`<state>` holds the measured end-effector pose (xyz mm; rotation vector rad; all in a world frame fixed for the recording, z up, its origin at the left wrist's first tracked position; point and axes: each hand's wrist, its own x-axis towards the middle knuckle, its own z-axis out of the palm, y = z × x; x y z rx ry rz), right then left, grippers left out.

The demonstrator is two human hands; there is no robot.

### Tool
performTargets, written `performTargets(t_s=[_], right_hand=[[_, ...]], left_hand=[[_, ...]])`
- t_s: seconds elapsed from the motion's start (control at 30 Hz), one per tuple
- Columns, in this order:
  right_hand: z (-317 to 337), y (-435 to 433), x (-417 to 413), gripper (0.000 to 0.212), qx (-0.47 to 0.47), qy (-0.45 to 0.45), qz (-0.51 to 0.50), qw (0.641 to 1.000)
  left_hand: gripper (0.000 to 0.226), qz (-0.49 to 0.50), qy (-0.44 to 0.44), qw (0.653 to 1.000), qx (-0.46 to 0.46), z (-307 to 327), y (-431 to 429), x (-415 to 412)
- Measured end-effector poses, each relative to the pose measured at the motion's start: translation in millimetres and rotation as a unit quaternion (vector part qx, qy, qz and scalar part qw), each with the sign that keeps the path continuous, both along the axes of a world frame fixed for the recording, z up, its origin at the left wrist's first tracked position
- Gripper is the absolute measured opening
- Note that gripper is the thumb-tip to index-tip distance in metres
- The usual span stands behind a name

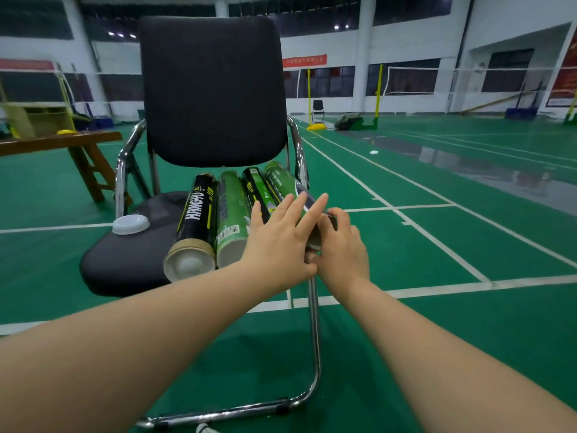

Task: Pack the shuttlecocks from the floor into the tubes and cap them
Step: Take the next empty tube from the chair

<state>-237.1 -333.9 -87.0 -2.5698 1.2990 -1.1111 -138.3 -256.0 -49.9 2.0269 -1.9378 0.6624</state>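
Five shuttlecock tubes lie side by side on the seat of a black chair [125, 264] with a chrome frame, seen from the person's own head in a badminton hall with a green floor [406, 339]. All the tubes have their long axes running away from the person, near ends at the seat's front edge and far ends towards the chair back. From the left they are a black tube [195, 220] with yellow lettering, a green tube [229, 220], a black-and-green tube [254, 193], a second green tube [278, 179], and a dark tube [309, 200] at the seat's right edge, beside the armrest.

Both hands meet on that dark tube. The right hand [342, 248] has its grip curled round the tube's near end from the right side. The left hand [278, 242] lies over the top with straight, spread fingers, which rest across the dark tube and the tubes just beside it; its thumb is tucked below, against the right hand. The hands hide the tube's near end, so it cannot be told whether it is capped.

One white cap [131, 224] lies loose on the left of the seat, well apart from the dark tube, past all the other tubes. The left hand is the nearer one to it. If this tube needs capping, a likely course is that the right hand keeps the tube and the left reaches leftwards across the row.

A small white object [203, 429], possibly a shuttlecock, shows at the bottom edge by the chair's base.
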Motion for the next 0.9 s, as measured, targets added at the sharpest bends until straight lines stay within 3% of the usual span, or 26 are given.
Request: performTargets(t_s=[0.2,0.37,0.53,0.6,0.7,0.9], right_hand=[[21,42,-33,0.061,-0.071,-0.091,-0.013,0.993],[39,122,-66,0.066,-0.143,-0.184,0.012,0.972],[65,193,-61,0.061,-0.12,-0.25,0.11,0.955],[76,216,-57,0.057,-0.101,-0.256,0.147,0.95],[87,253,-46,0.051,-0.083,-0.259,0.216,0.938],[68,331,-8,0.052,-0.019,-0.19,0.327,0.925]], left_hand=[[0.103,0.009,0.008,1.0,0.012,26,43,-3],[0.105,0.003,0.071,0.997,0.007,48,86,-8],[0.101,-0.065,0.047,0.99,-0.113,76,142,-18],[0.095,-0.099,-0.012,0.98,-0.174,82,168,-10],[0.081,-0.11,-0.068,0.973,-0.191,85,218,7],[0.067,-0.044,-0.084,0.981,-0.171,58,328,37]])
